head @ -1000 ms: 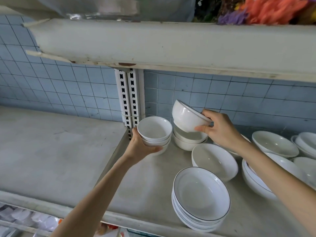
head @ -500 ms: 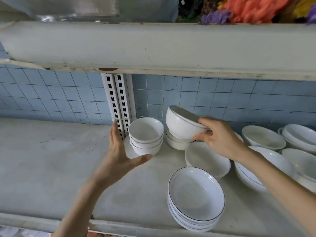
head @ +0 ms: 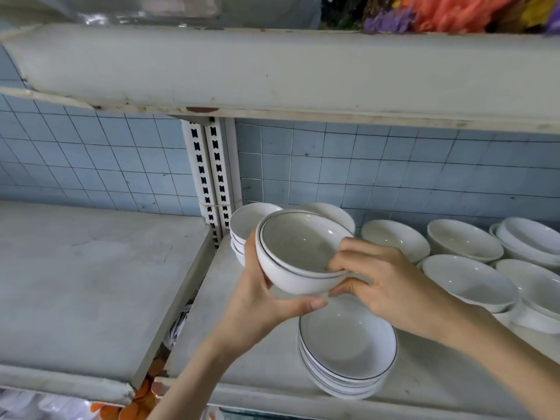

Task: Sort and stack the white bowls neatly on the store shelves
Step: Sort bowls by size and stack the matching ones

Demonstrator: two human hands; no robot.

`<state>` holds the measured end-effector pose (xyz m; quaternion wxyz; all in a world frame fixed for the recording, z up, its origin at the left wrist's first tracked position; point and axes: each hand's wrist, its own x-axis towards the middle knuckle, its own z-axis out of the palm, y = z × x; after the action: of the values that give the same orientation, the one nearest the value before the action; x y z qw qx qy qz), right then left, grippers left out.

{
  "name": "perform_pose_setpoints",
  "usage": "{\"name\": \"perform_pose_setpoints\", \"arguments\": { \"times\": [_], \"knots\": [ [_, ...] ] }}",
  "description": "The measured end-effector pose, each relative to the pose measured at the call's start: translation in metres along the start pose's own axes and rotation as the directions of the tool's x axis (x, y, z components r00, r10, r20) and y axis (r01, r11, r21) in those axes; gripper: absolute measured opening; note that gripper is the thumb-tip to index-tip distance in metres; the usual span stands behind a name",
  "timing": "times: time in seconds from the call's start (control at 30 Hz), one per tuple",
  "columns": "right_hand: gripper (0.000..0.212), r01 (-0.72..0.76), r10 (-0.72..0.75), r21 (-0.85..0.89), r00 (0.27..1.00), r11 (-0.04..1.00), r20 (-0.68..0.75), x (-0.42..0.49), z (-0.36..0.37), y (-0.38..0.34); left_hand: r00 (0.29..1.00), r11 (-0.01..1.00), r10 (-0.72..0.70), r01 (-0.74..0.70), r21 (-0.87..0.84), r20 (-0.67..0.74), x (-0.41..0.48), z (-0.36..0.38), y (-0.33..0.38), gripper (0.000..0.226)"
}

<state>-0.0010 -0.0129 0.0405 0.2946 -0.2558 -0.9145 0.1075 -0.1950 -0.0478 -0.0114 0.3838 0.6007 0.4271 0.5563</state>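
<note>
Now the left hand point(head: 260, 301) has quit the small stack point(head: 245, 221) and, with the right hand point(head: 385, 286), grips a black-rimmed bowl point(head: 295, 256) for sorting.

A white bowl point(head: 298, 256) with a thin dark rim line is tilted toward us above the shelf point(head: 266, 377), in the grip of both hands: left hand point(head: 260, 301) cupping its underside, right hand point(head: 391, 286) pinching its rim. Behind it we see a stack of small white bowls point(head: 245, 219); below it, a stack of shallow dark-rimmed bowls point(head: 348, 350). To the right, wider white bowls point(head: 463, 244) sit upright — some nested.
</note>
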Motion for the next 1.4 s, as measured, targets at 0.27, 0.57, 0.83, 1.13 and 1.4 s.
{"name": "perform_pose_setpoints", "arguments": {
  "times": [0.27, 0.57, 0.83, 1.13, 1.4],
  "knots": [
    [0.008, 0.006, -0.009, 0.051, 0.998, 0.999, 0.055, -0.003, 0.006, -0.008, 0.994, 1.0, -0.013, 0.012, -0.011, -0.111, -0.017, -0.003, -0.003, 0.101],
    [0.019, -0.005, -0.032, 0.19, 0.98, 0.982, 0.194, 0.0, 0.004, -0.02, 0.985, 1.0, -0.023, 0.022, -0.011, -0.17, -0.035, -0.007, -0.009, 0.108],
    [0.026, -0.061, -0.007, 0.292, 0.974, 0.954, 0.228, 0.005, 0.007, -0.024, 0.98, 0.999, -0.038, 0.035, -0.017, -0.196, -0.048, -0.012, -0.011, 0.107],
    [0.027, -0.067, -0.013, 0.363, 0.977, 0.929, 0.213, 0.006, 0.018, -0.025, 0.973, 0.999, -0.047, 0.045, -0.017, -0.224, -0.058, -0.016, -0.009, 0.104],
    [0.007, -0.054, -0.024, 0.389, 0.981, 0.92, 0.193, 0.005, 0.019, -0.024, 0.976, 0.999, -0.053, 0.053, -0.005, -0.212, -0.06, -0.016, -0.01, 0.102]
  ]
}}
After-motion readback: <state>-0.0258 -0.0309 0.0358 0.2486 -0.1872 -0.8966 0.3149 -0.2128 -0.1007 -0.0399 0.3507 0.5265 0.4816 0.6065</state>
